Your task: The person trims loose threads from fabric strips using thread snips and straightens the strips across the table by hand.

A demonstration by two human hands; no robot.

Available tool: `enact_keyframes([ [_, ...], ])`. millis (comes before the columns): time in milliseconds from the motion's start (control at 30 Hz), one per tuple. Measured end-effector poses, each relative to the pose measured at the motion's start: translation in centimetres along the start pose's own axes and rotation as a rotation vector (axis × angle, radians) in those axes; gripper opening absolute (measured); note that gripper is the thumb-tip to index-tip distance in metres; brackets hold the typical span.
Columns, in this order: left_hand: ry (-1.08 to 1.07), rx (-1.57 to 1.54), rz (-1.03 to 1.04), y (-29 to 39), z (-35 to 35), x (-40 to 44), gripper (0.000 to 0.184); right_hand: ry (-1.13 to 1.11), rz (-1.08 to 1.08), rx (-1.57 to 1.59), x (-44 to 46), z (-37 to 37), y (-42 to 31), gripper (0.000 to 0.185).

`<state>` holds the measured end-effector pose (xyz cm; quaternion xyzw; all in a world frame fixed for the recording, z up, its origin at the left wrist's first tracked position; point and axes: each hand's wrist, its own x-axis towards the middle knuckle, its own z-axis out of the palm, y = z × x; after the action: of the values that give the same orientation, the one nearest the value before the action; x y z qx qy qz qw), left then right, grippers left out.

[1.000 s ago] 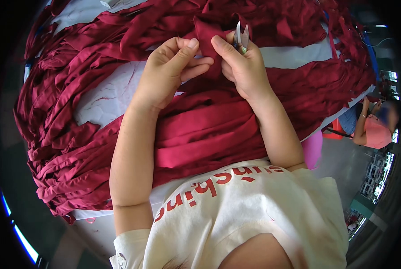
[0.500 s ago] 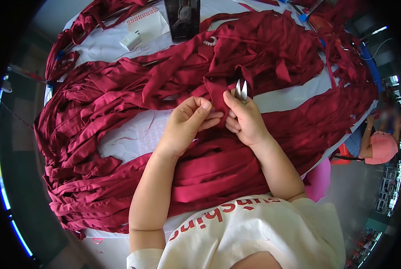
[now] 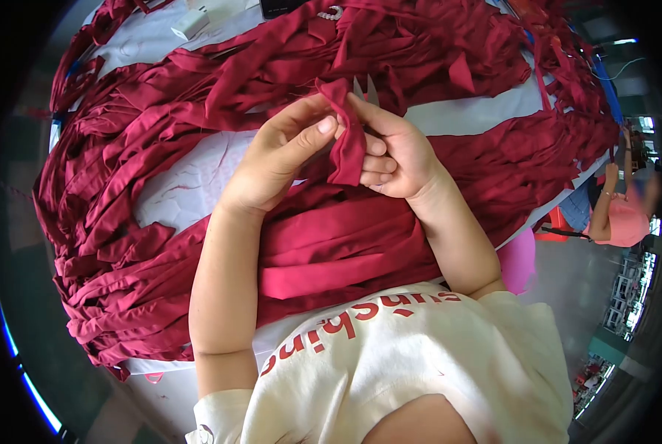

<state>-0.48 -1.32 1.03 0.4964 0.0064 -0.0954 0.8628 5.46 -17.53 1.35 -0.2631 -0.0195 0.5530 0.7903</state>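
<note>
A narrow dark red fabric strip [image 3: 349, 148] is raised between my two hands, its lower end hanging loose. My left hand [image 3: 286, 152] is closed on the strip's left side, the thumb lying along it and the fingers behind. From the other side my right hand [image 3: 401, 155] has its fingers curled by the strip. That same hand also grips a pair of thread snips [image 3: 371, 92]; their pointed metal blades stick up past the thumb and forefinger, while the handles are hidden in the palm. Heaps of dark red fabric strips [image 3: 338, 248] lie below and around both hands.
A white-covered table [image 3: 468, 115] shows between the heaps. Toward the back are a white plug adapter [image 3: 190, 24], a phone [image 3: 279, 7] cut off by the frame edge, and a beaded string [image 3: 331, 12]. A person in a pink top [image 3: 621, 222] sits at the right.
The view has tilted, so the table's far items sit higher or leave the frame. Both hands have lifted the strip, and its hanging end now shows between them. The snips stay in my right hand.
</note>
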Motion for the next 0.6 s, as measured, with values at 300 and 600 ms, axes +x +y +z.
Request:
enact_keyframes([
  [300,0.041,-0.175,0.194,-0.4,-0.3,0.4,0.019,0.331,-0.245,-0.481,-0.3,3.3,1.1,0.024],
  [600,0.173,0.018,0.419,-1.0,-0.9,1.0,0.013,0.465,-0.82,-1.148,0.3,2.6,1.5,0.023],
])
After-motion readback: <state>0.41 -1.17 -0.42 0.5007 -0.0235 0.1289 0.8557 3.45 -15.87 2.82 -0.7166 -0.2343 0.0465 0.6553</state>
